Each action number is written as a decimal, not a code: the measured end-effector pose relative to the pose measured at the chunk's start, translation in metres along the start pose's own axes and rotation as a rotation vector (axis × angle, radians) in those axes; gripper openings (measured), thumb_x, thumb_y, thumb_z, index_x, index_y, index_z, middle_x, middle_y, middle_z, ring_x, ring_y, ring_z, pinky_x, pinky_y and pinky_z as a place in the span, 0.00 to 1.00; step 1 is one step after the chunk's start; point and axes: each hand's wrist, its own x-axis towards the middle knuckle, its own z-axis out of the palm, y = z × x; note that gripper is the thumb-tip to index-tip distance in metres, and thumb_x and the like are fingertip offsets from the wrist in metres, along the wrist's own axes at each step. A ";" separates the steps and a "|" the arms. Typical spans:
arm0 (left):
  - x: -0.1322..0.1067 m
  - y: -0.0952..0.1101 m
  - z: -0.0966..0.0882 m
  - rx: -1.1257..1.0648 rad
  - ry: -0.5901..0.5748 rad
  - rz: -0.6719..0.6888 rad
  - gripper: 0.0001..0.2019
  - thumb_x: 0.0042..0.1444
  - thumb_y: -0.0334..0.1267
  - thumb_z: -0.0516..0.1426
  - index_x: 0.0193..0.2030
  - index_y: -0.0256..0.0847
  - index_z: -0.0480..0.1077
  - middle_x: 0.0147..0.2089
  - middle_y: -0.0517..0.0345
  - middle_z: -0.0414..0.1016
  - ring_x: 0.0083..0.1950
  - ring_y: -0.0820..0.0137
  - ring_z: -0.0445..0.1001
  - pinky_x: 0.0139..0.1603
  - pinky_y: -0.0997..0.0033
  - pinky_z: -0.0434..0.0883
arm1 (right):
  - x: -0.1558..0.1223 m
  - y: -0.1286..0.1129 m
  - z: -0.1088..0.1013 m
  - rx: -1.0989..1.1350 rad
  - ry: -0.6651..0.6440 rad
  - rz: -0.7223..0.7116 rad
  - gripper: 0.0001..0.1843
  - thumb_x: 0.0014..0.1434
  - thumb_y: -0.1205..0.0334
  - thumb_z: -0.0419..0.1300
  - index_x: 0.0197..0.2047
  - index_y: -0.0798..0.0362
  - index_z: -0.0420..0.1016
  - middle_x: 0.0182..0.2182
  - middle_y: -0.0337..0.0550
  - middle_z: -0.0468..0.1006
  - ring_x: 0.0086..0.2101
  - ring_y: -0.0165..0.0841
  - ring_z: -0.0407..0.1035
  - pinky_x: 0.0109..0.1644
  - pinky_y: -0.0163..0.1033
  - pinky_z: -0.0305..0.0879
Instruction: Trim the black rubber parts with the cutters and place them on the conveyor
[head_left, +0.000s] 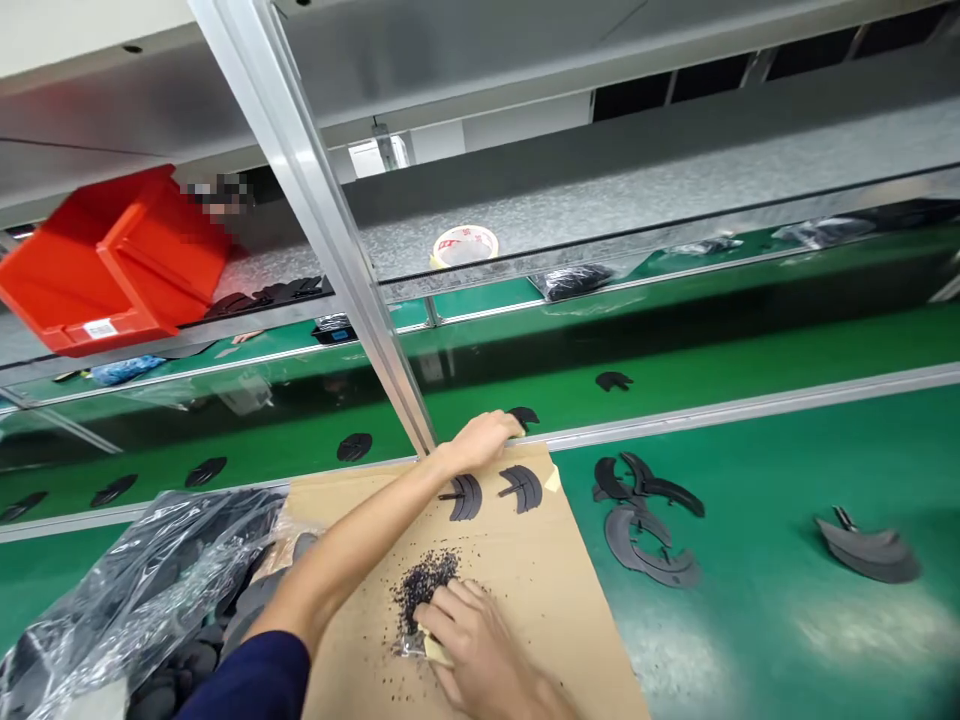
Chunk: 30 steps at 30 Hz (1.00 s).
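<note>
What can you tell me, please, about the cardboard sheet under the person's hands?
The cardboard sheet is plain tan and flat, lying skewed on the green bench. Two dark curved pieces and a scatter of black granules rest on it. The left hand touches its far edge; the right hand rests among the granules.

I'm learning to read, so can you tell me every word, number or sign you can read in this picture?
White label on the red plastic bin: too small to read.
Red print on the roll of tape: too blurred to read.
There are no other words, numbers or signs that can be read.
</note>
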 end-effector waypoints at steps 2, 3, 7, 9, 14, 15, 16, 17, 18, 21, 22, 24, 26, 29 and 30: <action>0.029 0.000 0.017 0.004 0.060 -0.042 0.18 0.64 0.22 0.48 0.53 0.38 0.74 0.62 0.48 0.73 0.62 0.61 0.70 0.63 0.59 0.67 | -0.001 0.002 0.001 -0.016 0.006 -0.012 0.12 0.59 0.64 0.61 0.48 0.51 0.71 0.39 0.42 0.75 0.39 0.36 0.65 0.45 0.41 0.59; 0.038 -0.001 0.024 0.002 0.078 -0.062 0.17 0.64 0.22 0.49 0.52 0.38 0.74 0.61 0.48 0.73 0.62 0.61 0.70 0.63 0.58 0.67 | -0.001 0.002 0.002 -0.024 0.010 -0.016 0.13 0.59 0.65 0.61 0.48 0.51 0.71 0.39 0.43 0.75 0.39 0.36 0.65 0.45 0.41 0.59; 0.050 -0.014 0.034 -0.032 0.142 -0.137 0.06 0.66 0.34 0.58 0.46 0.35 0.74 0.50 0.51 0.77 0.51 0.64 0.76 0.55 0.56 0.74 | -0.003 0.005 0.002 -0.045 0.044 -0.021 0.15 0.57 0.66 0.62 0.49 0.51 0.70 0.38 0.43 0.75 0.39 0.37 0.65 0.44 0.41 0.60; 0.043 -0.022 0.029 -0.062 0.210 -0.156 0.07 0.66 0.36 0.58 0.45 0.35 0.74 0.47 0.52 0.77 0.48 0.66 0.77 0.52 0.58 0.75 | -0.003 0.007 0.002 -0.055 0.082 -0.021 0.15 0.56 0.68 0.61 0.48 0.50 0.71 0.38 0.43 0.74 0.39 0.38 0.65 0.44 0.42 0.61; -0.007 -0.037 0.002 -0.185 0.443 -0.145 0.10 0.67 0.27 0.51 0.43 0.36 0.74 0.46 0.50 0.80 0.48 0.67 0.78 0.54 0.65 0.74 | 0.000 0.007 0.003 0.004 0.252 0.001 0.17 0.53 0.75 0.58 0.46 0.51 0.71 0.36 0.44 0.74 0.37 0.39 0.66 0.42 0.44 0.64; -0.023 -0.038 -0.002 -0.217 0.479 -0.139 0.10 0.67 0.27 0.51 0.43 0.36 0.74 0.46 0.50 0.80 0.48 0.67 0.79 0.53 0.66 0.75 | 0.001 0.006 0.003 0.035 0.306 0.007 0.19 0.54 0.76 0.56 0.47 0.51 0.72 0.37 0.45 0.74 0.37 0.39 0.67 0.42 0.44 0.65; -0.041 -0.037 -0.007 -0.248 0.508 -0.135 0.10 0.67 0.28 0.51 0.43 0.36 0.74 0.45 0.50 0.80 0.47 0.67 0.79 0.52 0.66 0.75 | 0.003 0.005 0.002 0.075 0.374 0.019 0.20 0.55 0.76 0.55 0.49 0.51 0.72 0.38 0.46 0.74 0.38 0.39 0.68 0.42 0.44 0.66; -0.061 -0.035 -0.010 -0.278 0.529 -0.134 0.09 0.67 0.29 0.51 0.43 0.35 0.74 0.45 0.50 0.81 0.47 0.66 0.80 0.51 0.67 0.76 | 0.004 0.004 0.000 0.125 0.451 0.039 0.20 0.58 0.76 0.54 0.51 0.51 0.72 0.40 0.47 0.74 0.39 0.39 0.69 0.42 0.44 0.68; -0.082 -0.031 -0.013 -0.305 0.543 -0.137 0.09 0.67 0.31 0.52 0.42 0.35 0.74 0.44 0.50 0.81 0.46 0.66 0.81 0.50 0.68 0.77 | 0.005 0.003 -0.003 0.177 0.534 0.066 0.19 0.61 0.74 0.54 0.53 0.50 0.72 0.43 0.49 0.73 0.40 0.39 0.70 0.42 0.43 0.70; -0.147 -0.009 -0.015 -0.368 0.548 -0.161 0.09 0.67 0.34 0.53 0.41 0.35 0.74 0.42 0.50 0.81 0.45 0.66 0.81 0.48 0.70 0.77 | 0.011 0.004 -0.013 0.298 0.753 0.188 0.18 0.65 0.61 0.58 0.58 0.49 0.70 0.50 0.52 0.70 0.46 0.41 0.72 0.47 0.44 0.73; -0.166 0.001 -0.014 -0.391 0.534 -0.158 0.09 0.67 0.34 0.54 0.41 0.35 0.75 0.42 0.50 0.81 0.45 0.66 0.81 0.48 0.71 0.77 | 0.013 0.005 -0.016 0.315 0.798 0.240 0.21 0.65 0.57 0.60 0.60 0.49 0.69 0.51 0.53 0.69 0.49 0.43 0.71 0.50 0.46 0.73; -0.200 0.021 -0.008 -0.429 0.495 -0.125 0.09 0.67 0.35 0.54 0.41 0.36 0.75 0.42 0.49 0.81 0.44 0.67 0.81 0.49 0.72 0.76 | 0.018 0.009 -0.021 0.359 0.815 0.299 0.27 0.61 0.50 0.64 0.61 0.50 0.68 0.53 0.54 0.70 0.53 0.46 0.70 0.55 0.50 0.71; -0.225 0.038 0.002 -0.433 0.471 -0.088 0.08 0.68 0.35 0.54 0.42 0.36 0.75 0.42 0.49 0.81 0.44 0.68 0.81 0.49 0.73 0.76 | 0.022 0.012 -0.022 0.475 0.646 0.287 0.22 0.61 0.47 0.63 0.53 0.50 0.74 0.47 0.51 0.76 0.46 0.43 0.74 0.51 0.47 0.73; -0.257 0.044 0.017 -0.355 0.436 -0.139 0.09 0.68 0.35 0.55 0.50 0.37 0.73 0.47 0.49 0.81 0.48 0.68 0.79 0.52 0.73 0.74 | 0.025 0.010 -0.019 0.577 0.429 0.274 0.19 0.61 0.44 0.62 0.41 0.52 0.77 0.34 0.46 0.79 0.35 0.39 0.75 0.42 0.41 0.73; -0.267 0.040 0.020 -0.288 0.397 -0.205 0.09 0.68 0.35 0.55 0.52 0.37 0.72 0.48 0.50 0.80 0.50 0.68 0.79 0.53 0.73 0.74 | 0.026 0.008 -0.018 0.575 0.403 0.281 0.19 0.60 0.43 0.62 0.40 0.52 0.77 0.33 0.45 0.79 0.33 0.38 0.74 0.40 0.40 0.73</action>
